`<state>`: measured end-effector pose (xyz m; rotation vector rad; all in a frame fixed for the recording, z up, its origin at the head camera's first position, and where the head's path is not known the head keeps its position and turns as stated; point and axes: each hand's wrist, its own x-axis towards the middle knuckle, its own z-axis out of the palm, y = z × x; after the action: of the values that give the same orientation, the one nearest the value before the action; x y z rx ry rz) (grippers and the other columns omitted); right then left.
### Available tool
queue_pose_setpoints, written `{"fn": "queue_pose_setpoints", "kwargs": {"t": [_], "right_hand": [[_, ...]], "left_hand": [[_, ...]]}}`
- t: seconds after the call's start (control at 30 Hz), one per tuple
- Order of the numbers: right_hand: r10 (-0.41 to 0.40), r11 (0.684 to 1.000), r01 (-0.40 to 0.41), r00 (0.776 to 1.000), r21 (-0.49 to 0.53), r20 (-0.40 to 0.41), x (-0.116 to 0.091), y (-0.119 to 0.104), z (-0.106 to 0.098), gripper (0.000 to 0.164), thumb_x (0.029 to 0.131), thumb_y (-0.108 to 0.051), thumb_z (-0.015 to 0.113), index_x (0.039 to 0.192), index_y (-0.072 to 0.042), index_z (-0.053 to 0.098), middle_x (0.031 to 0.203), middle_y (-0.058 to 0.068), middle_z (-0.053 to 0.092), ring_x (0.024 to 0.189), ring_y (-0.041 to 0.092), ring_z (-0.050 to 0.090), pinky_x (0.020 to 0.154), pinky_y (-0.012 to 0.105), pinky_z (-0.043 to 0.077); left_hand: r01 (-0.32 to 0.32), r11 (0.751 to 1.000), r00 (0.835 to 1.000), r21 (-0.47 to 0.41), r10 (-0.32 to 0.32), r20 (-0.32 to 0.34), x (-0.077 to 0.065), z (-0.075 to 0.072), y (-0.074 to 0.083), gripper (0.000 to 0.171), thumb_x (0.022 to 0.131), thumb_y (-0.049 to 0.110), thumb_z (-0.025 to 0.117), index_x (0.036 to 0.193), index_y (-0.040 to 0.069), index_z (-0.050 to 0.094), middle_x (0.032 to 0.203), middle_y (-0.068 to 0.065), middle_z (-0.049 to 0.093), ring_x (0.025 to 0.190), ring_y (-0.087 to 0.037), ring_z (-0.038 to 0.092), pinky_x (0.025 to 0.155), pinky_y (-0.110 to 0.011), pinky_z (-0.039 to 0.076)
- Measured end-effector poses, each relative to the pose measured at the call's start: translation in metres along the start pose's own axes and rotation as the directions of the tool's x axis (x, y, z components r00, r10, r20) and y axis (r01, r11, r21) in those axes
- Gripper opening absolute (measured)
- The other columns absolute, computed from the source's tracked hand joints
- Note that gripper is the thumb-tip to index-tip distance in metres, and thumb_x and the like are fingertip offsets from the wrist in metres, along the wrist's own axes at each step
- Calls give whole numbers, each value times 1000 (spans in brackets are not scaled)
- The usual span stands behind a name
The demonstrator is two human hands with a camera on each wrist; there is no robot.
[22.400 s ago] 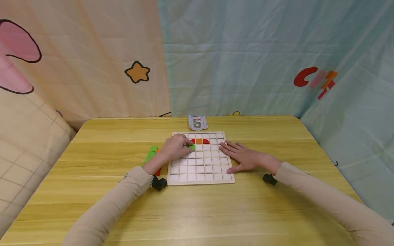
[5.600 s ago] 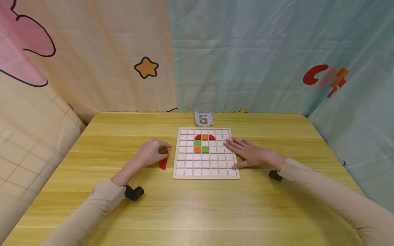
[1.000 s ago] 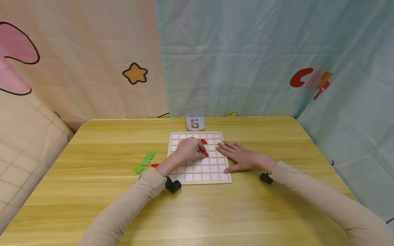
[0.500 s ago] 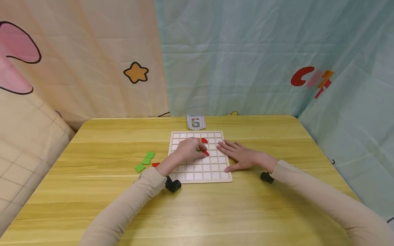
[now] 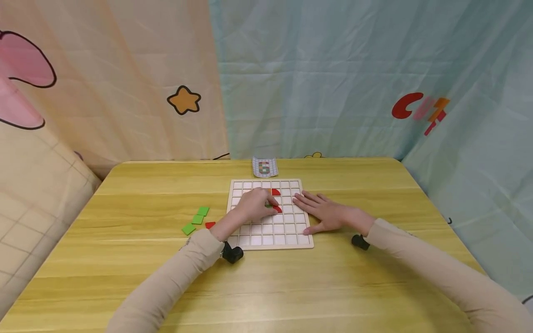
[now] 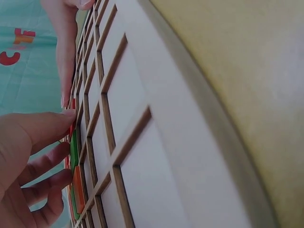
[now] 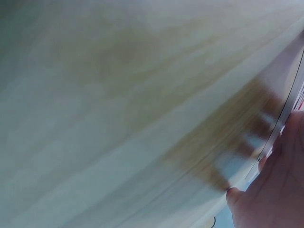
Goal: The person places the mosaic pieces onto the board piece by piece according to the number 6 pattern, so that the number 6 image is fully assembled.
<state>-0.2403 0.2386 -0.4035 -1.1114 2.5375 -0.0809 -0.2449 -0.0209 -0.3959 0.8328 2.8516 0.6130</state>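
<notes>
My left hand (image 5: 258, 203) is over the middle of the white gridded board (image 5: 275, 240), thumb and fingers at a red quarter-round tile (image 5: 277, 209), which they pinch at its cell. In the left wrist view the thumb is on the red tile's edge, and the other fingers bend close to a green tile (image 6: 74, 147) and an orange tile (image 6: 78, 187). Another red quarter-round tile (image 5: 276, 192) lies higher on the board. My left hand hides most of the other set tiles. My right hand (image 5: 326, 212) lies flat with spread fingers on the board's right edge.
Left of the board lie several loose tiles: green ones (image 5: 197, 219) and a red one (image 5: 210, 225) partly behind the left wrist. A small card (image 5: 264, 167) with a coloured grid pattern lies behind the board. A printed curtain (image 5: 291, 92) hangs past the table's far edge.
Since 5.6 s ago my left hand has moved from the loose tiles onto the board, with a red tile at its fingers. Over the last second it has hardly moved; the right hand stays put.
</notes>
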Motion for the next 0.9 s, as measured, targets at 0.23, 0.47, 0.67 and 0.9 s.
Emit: {"fn": "queue_pose_setpoints", "kwargs": {"t": [0.23,0.47,0.67,0.9], "right_hand": [[1,1000,-1,1000,16,-1,-1,-2,-1,96,89,-64,49,156,-15,2,163,6,-2,150,31,-4,117,59,6],[4,1000,-4,1000,4,-2,-1,-2,0,95,89,-65,47,156,-16,1,163,6,-2,150,31,-4,117,58,6],[1,1000,-1,1000,5,-5,0,-1,0,95,89,-65,48,156,-15,2,163,6,-2,150,31,-4,117,58,6],[2,1000,-2,1000,11,-3,0,1,1,96,89,-66,47,156,-16,1,163,6,-2,150,31,-4,117,58,6]], "left_hand": [[1,1000,1000,0,-1,-10,-1,0,1,21,84,27,74,102,15,77,100,1,71,98,-17,62,80,-34,51],[-4,1000,1000,3,4,-22,0,1,1,21,84,27,74,101,15,77,101,0,72,100,-18,61,82,-36,51],[-9,1000,1000,8,9,-25,-1,2,0,22,84,27,74,102,15,77,100,1,72,100,-17,61,81,-34,51],[-31,999,999,36,32,-35,-3,2,-2,22,84,26,74,103,17,77,100,2,71,97,-17,59,76,-34,51]]}}
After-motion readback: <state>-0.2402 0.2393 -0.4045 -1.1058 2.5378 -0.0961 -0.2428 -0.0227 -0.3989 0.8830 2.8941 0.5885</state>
